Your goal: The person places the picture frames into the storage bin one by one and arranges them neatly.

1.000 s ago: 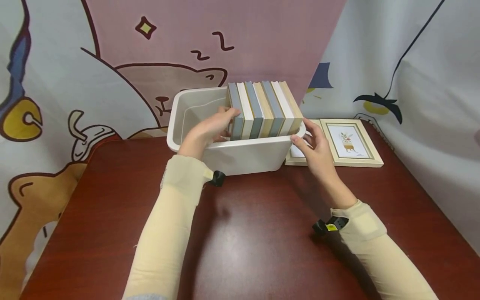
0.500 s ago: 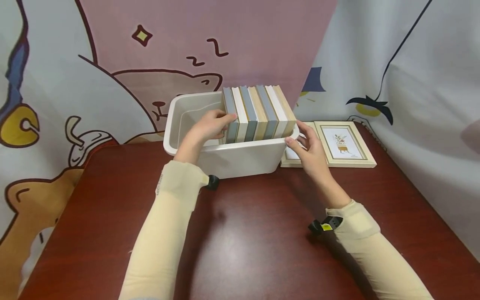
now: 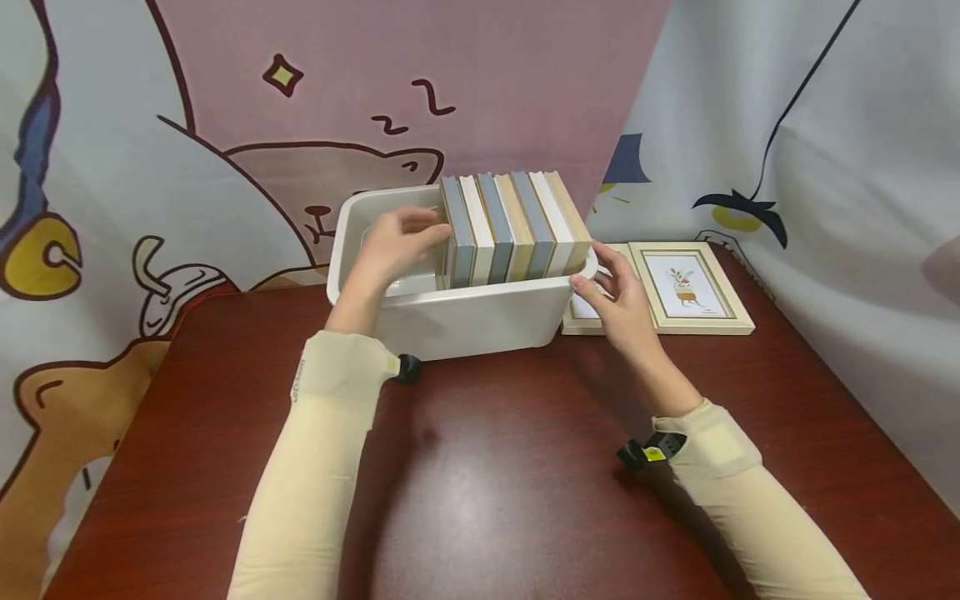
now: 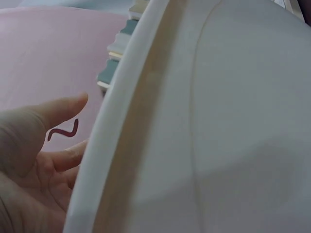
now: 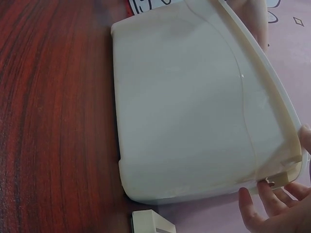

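Note:
A white plastic bin [image 3: 480, 321] stands on the table. Several grey-blue, white and cream picture frames [image 3: 517, 237] are upright on edge, packed side by side in its right part. Over the bin's left part is my left hand [image 3: 393, 247], fingers loosely bent, thumb tip right by the outermost grey-blue frame. In the left wrist view nothing lies between that thumb [image 4: 65, 109] and the fingers. My right hand [image 3: 626, 304] grips the bin's right end, thumb at the front rim. The right wrist view shows its fingers [image 5: 272, 199] under the rim at the corner.
Two cream-framed pictures [image 3: 688, 287] lie flat on the dark red-brown table [image 3: 480, 475] right of the bin, one partly hidden behind the right hand and the bin. A printed cloth [image 3: 525, 83] hangs close behind the table's back edge.
My left hand has let go of the outermost grey-blue frame and moved left, away from the row. My right hand stays at the bin's right end. The view has shifted slightly.

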`<state>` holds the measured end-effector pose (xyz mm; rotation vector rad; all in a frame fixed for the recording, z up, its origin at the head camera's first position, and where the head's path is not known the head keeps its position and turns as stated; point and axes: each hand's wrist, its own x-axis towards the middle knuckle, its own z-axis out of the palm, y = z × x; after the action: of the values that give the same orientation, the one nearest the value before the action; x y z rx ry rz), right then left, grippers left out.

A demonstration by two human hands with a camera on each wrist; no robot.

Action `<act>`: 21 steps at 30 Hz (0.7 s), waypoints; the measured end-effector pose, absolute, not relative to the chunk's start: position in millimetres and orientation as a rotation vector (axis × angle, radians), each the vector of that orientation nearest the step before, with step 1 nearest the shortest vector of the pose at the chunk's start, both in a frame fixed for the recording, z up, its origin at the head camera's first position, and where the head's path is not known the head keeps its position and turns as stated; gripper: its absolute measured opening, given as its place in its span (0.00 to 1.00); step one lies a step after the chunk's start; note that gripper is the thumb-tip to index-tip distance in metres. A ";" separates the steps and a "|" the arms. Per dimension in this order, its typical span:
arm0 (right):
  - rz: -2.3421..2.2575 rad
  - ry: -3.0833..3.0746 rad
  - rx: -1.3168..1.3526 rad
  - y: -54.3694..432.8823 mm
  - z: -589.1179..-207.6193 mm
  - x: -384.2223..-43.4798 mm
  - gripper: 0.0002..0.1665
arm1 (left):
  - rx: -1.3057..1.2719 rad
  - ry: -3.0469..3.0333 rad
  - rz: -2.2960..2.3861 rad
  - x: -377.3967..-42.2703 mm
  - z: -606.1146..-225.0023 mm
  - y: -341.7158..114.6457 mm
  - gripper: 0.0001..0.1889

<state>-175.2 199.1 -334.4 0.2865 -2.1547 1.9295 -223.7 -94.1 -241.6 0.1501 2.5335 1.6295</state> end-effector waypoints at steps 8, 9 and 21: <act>1.930 -2.159 0.283 199.7 -334.9 -175.1 0.35 | 0.160 2.672 1.599 -215.9 -237.5 -119.8 0.24; 1.929 -2.158 0.283 199.8 -335.1 -175.1 0.35 | 0.154 2.684 1.604 -214.7 -237.4 -123.1 0.24; 1.938 -2.139 0.299 198.7 -335.6 -175.0 0.34 | 0.078 2.900 1.654 -193.0 -241.2 -158.3 0.21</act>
<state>-175.0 198.7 -335.6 0.2993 -2.1393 1.9381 -193.0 -158.3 -241.2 0.0777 2.8996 1.6541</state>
